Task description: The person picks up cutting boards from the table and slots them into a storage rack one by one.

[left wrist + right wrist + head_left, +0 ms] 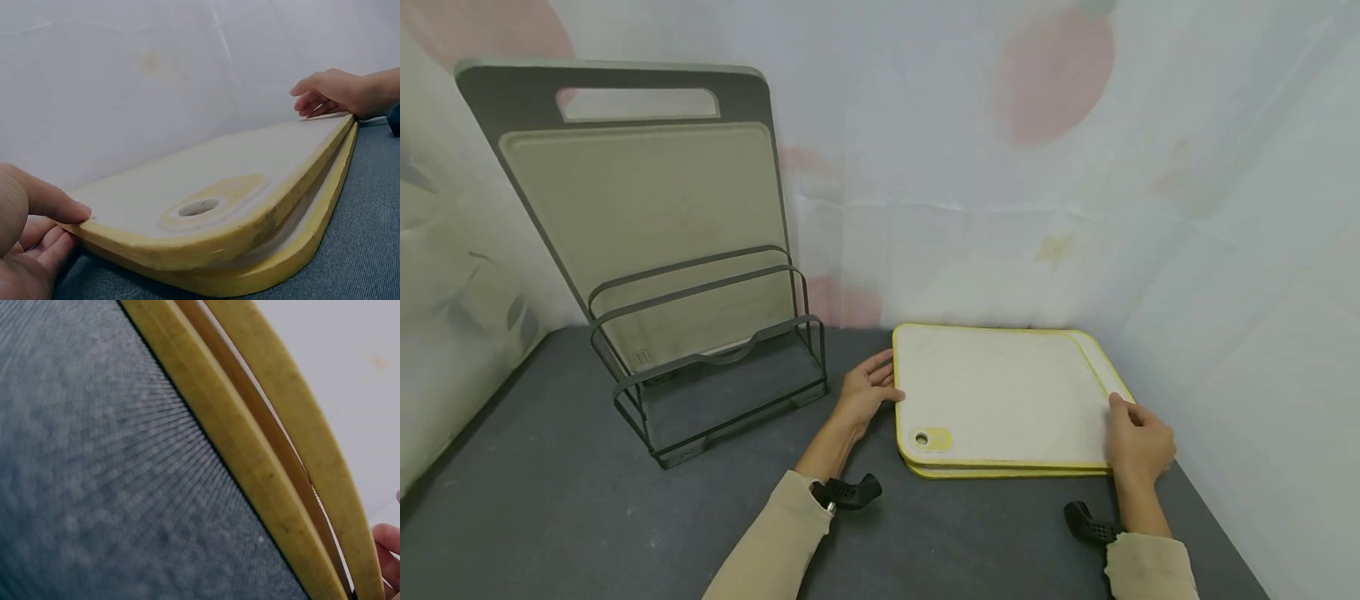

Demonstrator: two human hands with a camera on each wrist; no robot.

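Boards with yellow rims lie stacked flat at the right of the dark surface (550,500), and I have the upper board (1000,392) by both ends, its left end raised a little off the lower board (1000,472). My left hand (865,392) pinches the left edge, thumb on top and fingers (37,250) curled beneath; my right hand (1138,442) rests on the far right edge with its fingers bent over the rim, though I cannot tell how firmly they have it. As I judge it, the risk is a slip: the grip sits only at the very edge on both sides, so the upper board could drop back onto the lower one, or drag the lower one along if the two stick. Swinging it left, I might also knock the wire rack (715,367), where a large grey board (640,217) leans. The head view alone shows the rack and the whole layout. The left wrist view shows the wedge-shaped gap between the boards and the hole near the corner. The right wrist view shows only stacked yellow edges close up and fingertips at the corner.
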